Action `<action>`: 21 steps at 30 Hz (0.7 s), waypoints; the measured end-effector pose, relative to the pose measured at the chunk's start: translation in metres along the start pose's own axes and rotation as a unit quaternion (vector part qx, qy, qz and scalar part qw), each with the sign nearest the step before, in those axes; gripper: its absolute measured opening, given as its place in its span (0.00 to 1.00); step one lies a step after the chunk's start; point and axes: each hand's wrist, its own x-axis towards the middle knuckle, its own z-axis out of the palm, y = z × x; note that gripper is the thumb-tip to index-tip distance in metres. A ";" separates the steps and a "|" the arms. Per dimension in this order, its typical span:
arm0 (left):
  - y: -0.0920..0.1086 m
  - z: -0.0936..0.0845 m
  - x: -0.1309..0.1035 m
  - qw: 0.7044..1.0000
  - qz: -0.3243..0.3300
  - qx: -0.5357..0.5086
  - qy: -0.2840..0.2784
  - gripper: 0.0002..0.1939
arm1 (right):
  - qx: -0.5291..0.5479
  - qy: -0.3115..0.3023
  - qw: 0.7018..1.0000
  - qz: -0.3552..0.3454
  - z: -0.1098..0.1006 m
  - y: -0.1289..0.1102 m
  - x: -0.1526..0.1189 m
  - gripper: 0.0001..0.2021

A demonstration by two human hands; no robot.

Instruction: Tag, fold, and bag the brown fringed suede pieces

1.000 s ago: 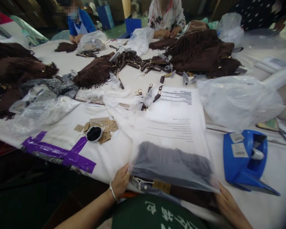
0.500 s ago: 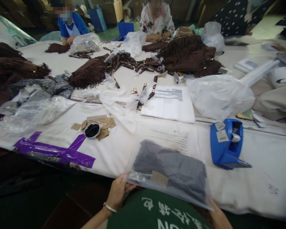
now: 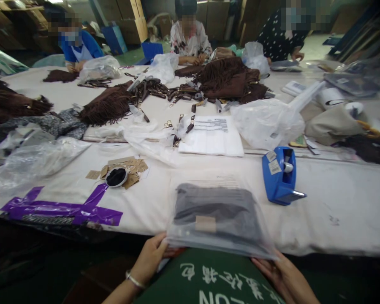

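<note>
A clear plastic bag (image 3: 221, 236) with a dark, folded fabric item (image 3: 221, 207) and a brown tag (image 3: 205, 223) inside lies at the table's front edge. Printed lines show near its far end. My left hand (image 3: 152, 255), with a pale bangle at the wrist, pinches the bag's near left corner. At the near right corner, my right hand (image 3: 277, 270) grips the plastic, thumb on top. The near edge of the bag overhangs the table in front of my green apron (image 3: 215, 278).
A blue tape dispenser (image 3: 278, 175) stands right of the bag. To the left are brown tags (image 3: 129, 169), a small dish (image 3: 116, 177) and purple tape (image 3: 63, 209). Brown fringed bags (image 3: 224, 78), straps and plastic lie farther back. Several people sit or stand across the table.
The view has shifted to the right and tilted up. The bag now lies straighter, its right corner higher in the picture. More of my right hand shows.
</note>
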 end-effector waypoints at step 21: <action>0.087 0.139 0.098 0.699 0.537 0.432 -0.189 0.19 | -0.031 -0.027 0.973 -0.225 0.050 -0.014 0.046 0.23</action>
